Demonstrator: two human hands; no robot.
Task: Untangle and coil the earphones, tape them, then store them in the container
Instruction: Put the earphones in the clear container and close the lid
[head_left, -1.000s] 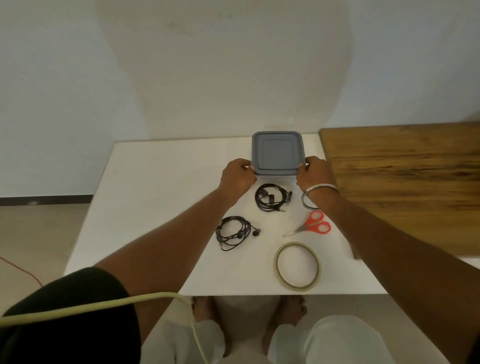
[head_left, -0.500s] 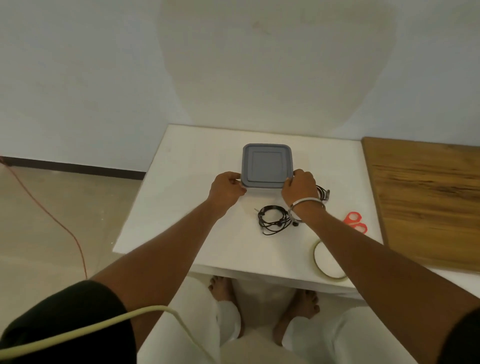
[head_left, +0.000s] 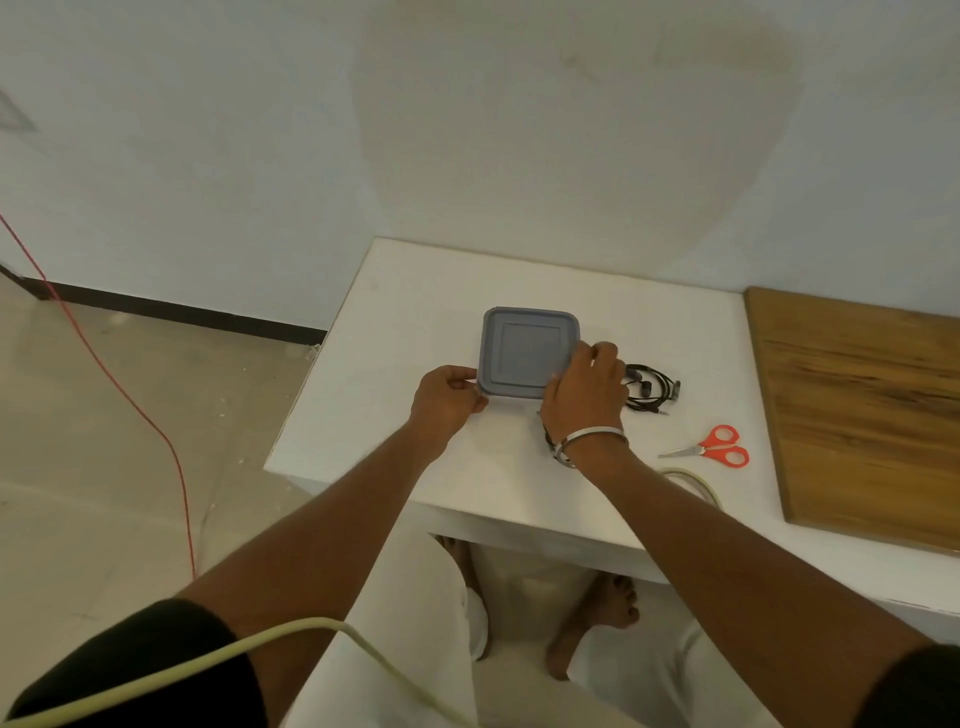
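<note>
White wall and a low white counter (head_left: 415, 312) fill the room in front of the person, with a wooden board (head_left: 857, 415) lying against the counter's right side.

One set of earphones (head_left: 649, 389) lies on the counter just right of the container (head_left: 524, 348), a loose black bundle with the plug end pointing outward; it does not look taped. A second dark strand shows under the right wrist, mostly hidden by the arm, so I cannot tell what state it is in.

The container sits near the middle of the counter with its grey lid on. The left hand (head_left: 447, 400) has its grip closed on the container's near left corner, fingertips pinching the rim, which I take to be steadying it. The right hand (head_left: 584, 389) lies over the near right corner, fingers curled on the lid's edge; from above I would say it is grasping the lid to pry it up, though how firmly it holds I cannot tell. Two hands at opposite corners suits a snap-on lid that needs one side pinned while the other lifts.

Further out, red-handled scissors (head_left: 711, 449) lie on the counter right of the arm, and a tape roll (head_left: 696, 483) is partly hidden behind the right forearm, both within easy reach for the taping step. That step, I judge, is not yet begun.
</note>
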